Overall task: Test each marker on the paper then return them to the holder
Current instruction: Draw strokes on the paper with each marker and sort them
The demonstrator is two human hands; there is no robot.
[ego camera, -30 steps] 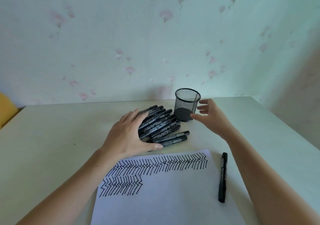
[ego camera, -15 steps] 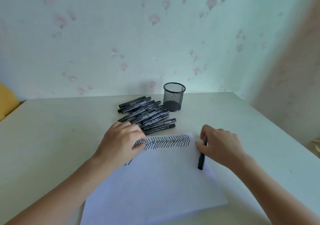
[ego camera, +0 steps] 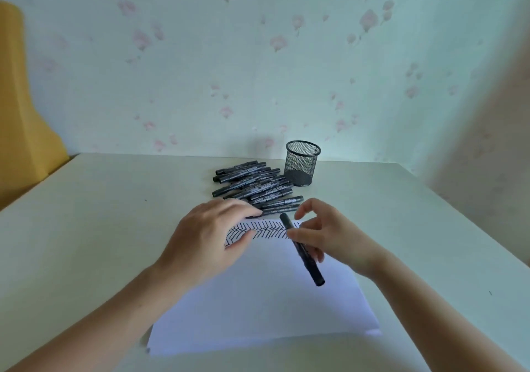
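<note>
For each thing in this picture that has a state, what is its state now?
mesh pen holder: upright, looks empty
pile of markers: lying on the table, capped
black marker: held above the paper, capped
paper: flat, zigzag marks at its far edge
left hand: relaxed, over the paper
right hand: grips the black marker

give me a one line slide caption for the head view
Right hand holds a black marker above the hatched paper; left hand rests on it; marker pile beside empty mesh holder.

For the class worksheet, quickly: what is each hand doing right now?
Left hand: open, fingers resting on the paper.
Right hand: holding one black marker above the paper.
</note>
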